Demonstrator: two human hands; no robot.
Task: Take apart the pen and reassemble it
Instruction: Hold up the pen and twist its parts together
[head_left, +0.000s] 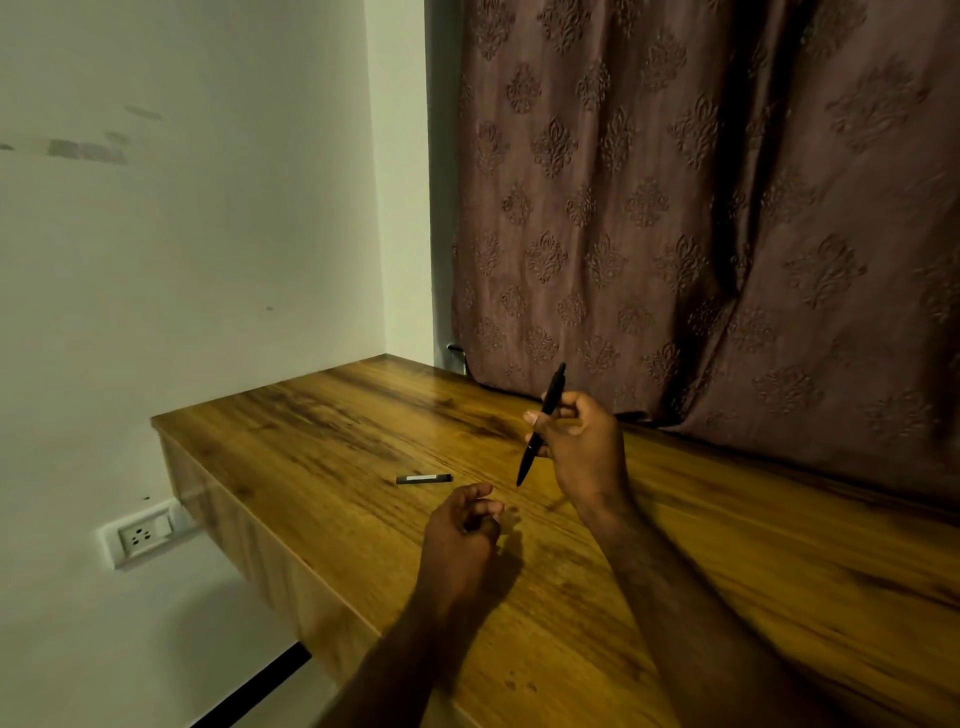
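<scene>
A slim black pen (532, 454) is held above the wooden table (337, 431), tilted with its tip pointing down and left and its clip end up. My right hand (576, 447) grips it around the middle between thumb and fingers. My left hand (462, 525) rests low over the table just left of the pen's tip, fingers loosely curled, with nothing seen in it. A second short dark pen-like piece (423, 478) with a pale label lies flat on the table, a little beyond my left hand.
The table's left edge drops off near a white wall with a power socket (140, 535). A patterned brown curtain (701, 208) hangs along the table's far side. A small metal fitting (457, 356) shows at the back corner.
</scene>
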